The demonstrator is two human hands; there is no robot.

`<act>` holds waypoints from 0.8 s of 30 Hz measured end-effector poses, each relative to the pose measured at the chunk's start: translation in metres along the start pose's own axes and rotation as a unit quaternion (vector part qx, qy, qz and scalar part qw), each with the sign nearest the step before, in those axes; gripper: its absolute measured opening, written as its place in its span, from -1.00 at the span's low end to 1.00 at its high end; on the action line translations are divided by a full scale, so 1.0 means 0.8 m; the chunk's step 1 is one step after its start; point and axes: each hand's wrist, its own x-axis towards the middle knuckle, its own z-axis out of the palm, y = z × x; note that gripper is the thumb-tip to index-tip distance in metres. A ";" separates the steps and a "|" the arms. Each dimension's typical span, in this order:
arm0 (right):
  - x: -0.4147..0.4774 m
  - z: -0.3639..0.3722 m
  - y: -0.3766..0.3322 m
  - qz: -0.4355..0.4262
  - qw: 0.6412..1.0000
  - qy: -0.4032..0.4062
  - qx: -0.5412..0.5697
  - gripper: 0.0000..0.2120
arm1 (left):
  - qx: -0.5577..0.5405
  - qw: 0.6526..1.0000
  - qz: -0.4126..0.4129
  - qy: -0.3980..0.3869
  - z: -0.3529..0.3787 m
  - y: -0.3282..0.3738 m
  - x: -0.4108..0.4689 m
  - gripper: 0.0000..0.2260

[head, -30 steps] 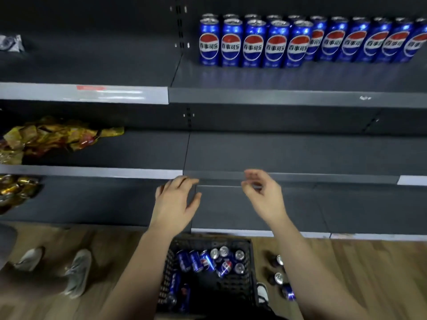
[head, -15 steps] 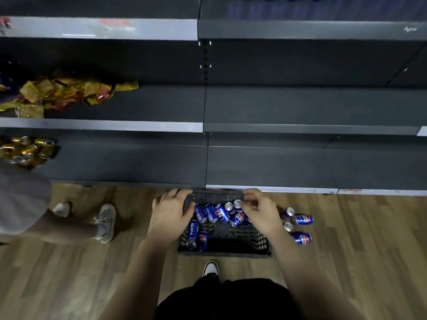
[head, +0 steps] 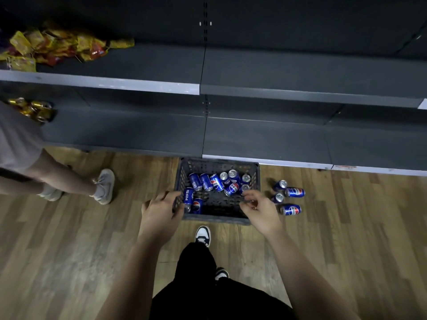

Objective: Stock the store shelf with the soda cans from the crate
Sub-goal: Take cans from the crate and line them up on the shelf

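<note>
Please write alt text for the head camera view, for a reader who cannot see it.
Two bare hands, left hand and right hand, reach down over a dark crate of blue soda cans on a wooden floor. Four more cans lie beside it, under dark shelves.

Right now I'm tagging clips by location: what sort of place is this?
Most likely a shop aisle: long dark metal shelving with price-strip edges, snack packets on one shelf, and a crate of blue soda cans on the floor.

Crate point(head: 216, 219), loose cans point(head: 290, 209) on floor point(head: 69, 250)
</note>
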 end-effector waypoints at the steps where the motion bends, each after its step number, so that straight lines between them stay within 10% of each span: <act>1: -0.004 0.003 0.005 0.003 1.000 -0.003 0.001 -0.72 | 0.000 1.000 -0.004 -0.007 0.005 -0.002 -0.006 -0.69; 24: 0.195 0.209 0.108 0.105 0.991 -0.078 -0.008 -0.57 | 0.021 0.997 0.031 -0.068 0.180 -0.139 0.181 -0.67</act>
